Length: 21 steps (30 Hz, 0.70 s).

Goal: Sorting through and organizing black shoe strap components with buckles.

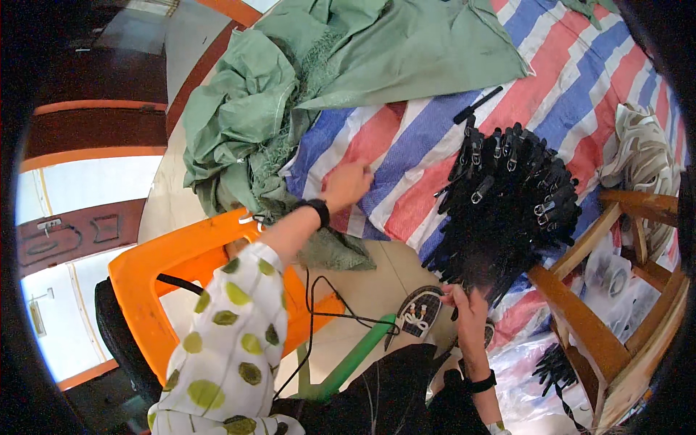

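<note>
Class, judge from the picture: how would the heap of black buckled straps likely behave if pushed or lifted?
The heap of black buckled straps would probably spread when pushed, since its many narrow ends splay in different directions. The metal-looking buckles might catch on neighbouring straps if lifted, being crowded together.

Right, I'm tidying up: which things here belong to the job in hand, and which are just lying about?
Apparently the job:
- black buckled straps, at the right hand
- striped sheet, near the left hand

Apparently lying about:
- green cloth
- orange stool
- pale strips

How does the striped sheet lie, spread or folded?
Spread, though wrinkled: the striped sheet shows long stripes running out beyond the black straps.
</note>
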Each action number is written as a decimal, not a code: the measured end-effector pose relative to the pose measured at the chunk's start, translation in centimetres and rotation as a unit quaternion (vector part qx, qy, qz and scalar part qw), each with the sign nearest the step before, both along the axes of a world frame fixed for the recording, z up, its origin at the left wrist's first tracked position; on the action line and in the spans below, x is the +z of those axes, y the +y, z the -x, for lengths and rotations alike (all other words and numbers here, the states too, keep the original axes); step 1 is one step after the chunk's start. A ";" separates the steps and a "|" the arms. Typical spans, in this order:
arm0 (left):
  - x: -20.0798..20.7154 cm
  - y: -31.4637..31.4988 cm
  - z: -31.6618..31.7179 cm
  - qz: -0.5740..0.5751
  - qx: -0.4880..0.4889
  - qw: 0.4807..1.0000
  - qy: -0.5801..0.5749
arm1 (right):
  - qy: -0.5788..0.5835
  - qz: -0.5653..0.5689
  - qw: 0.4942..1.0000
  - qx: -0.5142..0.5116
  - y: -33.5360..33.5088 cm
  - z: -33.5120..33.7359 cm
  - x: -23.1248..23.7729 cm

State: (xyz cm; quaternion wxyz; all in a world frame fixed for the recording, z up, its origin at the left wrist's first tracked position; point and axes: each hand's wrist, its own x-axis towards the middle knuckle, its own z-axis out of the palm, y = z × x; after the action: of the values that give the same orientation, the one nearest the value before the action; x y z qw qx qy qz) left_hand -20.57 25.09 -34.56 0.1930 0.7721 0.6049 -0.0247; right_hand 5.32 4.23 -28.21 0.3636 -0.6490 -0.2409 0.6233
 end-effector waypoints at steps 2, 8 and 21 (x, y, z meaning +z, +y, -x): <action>2.8 1.8 -1.0 -0.045 -0.010 0.999 -0.021 | 0.006 0.016 1.000 -0.008 -0.3 0.0 0.4; 5.6 10.9 -2.0 -0.255 -0.120 0.938 0.204 | 0.031 0.031 0.999 -0.004 -0.6 0.1 0.1; 1.2 -2.0 -8.2 -0.107 -0.165 0.979 0.044 | 0.050 0.018 0.998 -0.014 -1.2 0.8 -0.2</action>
State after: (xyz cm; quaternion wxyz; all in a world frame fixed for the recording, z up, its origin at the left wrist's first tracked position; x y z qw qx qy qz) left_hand -12.40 23.05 -33.31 0.0758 0.8757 0.4763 -0.0248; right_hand 4.54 3.04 -28.44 0.3721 -0.6266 -0.2018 0.6544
